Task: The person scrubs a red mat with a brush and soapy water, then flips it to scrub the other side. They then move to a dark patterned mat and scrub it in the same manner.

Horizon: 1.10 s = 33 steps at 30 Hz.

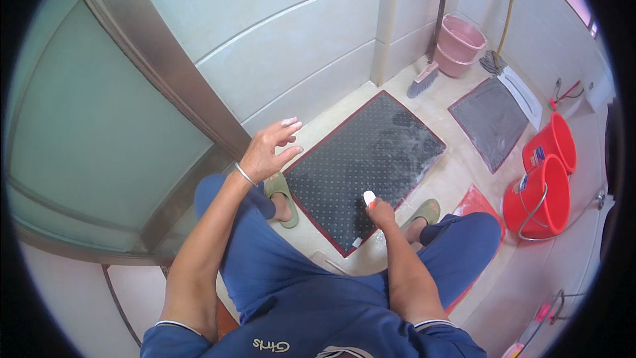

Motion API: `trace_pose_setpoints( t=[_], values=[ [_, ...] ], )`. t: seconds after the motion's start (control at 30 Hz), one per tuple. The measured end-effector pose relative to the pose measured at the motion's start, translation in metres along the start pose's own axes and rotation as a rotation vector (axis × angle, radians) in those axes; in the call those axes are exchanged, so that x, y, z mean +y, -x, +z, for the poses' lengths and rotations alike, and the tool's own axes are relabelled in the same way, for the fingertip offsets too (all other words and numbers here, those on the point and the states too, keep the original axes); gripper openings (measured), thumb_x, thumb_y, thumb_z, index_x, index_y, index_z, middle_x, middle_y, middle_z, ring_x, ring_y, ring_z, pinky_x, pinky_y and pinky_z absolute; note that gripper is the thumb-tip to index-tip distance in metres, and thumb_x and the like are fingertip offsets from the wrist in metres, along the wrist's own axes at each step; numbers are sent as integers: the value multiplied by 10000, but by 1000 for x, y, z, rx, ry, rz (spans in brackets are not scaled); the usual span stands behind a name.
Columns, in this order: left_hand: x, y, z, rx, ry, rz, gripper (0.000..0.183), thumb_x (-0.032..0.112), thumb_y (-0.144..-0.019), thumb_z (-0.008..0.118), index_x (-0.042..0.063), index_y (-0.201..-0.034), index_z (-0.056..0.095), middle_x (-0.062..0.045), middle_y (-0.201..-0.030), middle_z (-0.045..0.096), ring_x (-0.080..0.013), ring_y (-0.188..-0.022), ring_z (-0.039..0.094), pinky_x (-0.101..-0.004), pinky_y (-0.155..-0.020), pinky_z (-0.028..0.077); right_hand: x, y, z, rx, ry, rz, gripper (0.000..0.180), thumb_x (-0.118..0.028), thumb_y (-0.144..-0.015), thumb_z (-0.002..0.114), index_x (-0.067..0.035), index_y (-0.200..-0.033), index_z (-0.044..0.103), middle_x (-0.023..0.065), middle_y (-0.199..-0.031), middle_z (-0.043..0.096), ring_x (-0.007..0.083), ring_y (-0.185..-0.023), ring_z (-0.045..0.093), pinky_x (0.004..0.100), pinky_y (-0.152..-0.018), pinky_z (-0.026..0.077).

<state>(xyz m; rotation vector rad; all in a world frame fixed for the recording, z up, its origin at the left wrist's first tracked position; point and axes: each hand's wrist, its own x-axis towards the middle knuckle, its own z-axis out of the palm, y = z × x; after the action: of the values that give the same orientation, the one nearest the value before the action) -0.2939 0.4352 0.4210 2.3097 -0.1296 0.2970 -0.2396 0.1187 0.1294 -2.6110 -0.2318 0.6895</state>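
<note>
A dark dotted floor mat (pixel 343 174) with a red edge lies upside down or dotted side up on the floor before me, partly wet, with whitish smears at its far right. My right hand (pixel 381 213) grips a small white and orange object (pixel 369 198), perhaps a brush; most of it is hidden by the fingers, over the mat's near right part. My left hand (pixel 273 149) hovers near the mat's left corner, fingers apart and holding nothing, with a bangle at the wrist.
Red buckets (pixel 536 204) stand at the right beside a red mat (pixel 474 201). A smaller grey mat (pixel 489 122) lies near a white squat toilet (pixel 521 94). Farther back are a broom (pixel 425 79), a mop (pixel 493 62) and pink basins (pixel 459 44). A framed glass door (pixel 99 109) is at left.
</note>
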Motion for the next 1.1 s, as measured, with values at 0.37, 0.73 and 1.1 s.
trace_pose_setpoints(
  t=[0.37,0.73,1.1],
  values=[
    [-44,-11,-29,-77,-320,24,414,139,-765,702,41,-1158,619,-181,-1268,554,-315,-920,649,-372,-805,525,-17,-72,26,-38,-76,60,511,-328,-807,662,-74,-1218,495,245,-1032,642,406,-979,616,490,-847,484],
    [-38,-66,-13,-283,-273,-138,532,188,-637,797,-6,-1105,635,-203,-1203,592,-356,-996,637,-374,-829,527,86,-236,9,493,-487,369,420,-328,-913,528,-41,-1213,464,249,-958,636,421,-913,613,474,-774,464],
    [-58,-77,-7,-323,-271,-118,565,292,-606,819,-43,-1027,648,-269,-1168,588,-354,-925,669,-376,-781,547,39,-75,124,-345,229,-430,614,-168,-865,523,-111,-1434,299,162,-925,524,341,-677,621,476,-582,532]
  ],
)
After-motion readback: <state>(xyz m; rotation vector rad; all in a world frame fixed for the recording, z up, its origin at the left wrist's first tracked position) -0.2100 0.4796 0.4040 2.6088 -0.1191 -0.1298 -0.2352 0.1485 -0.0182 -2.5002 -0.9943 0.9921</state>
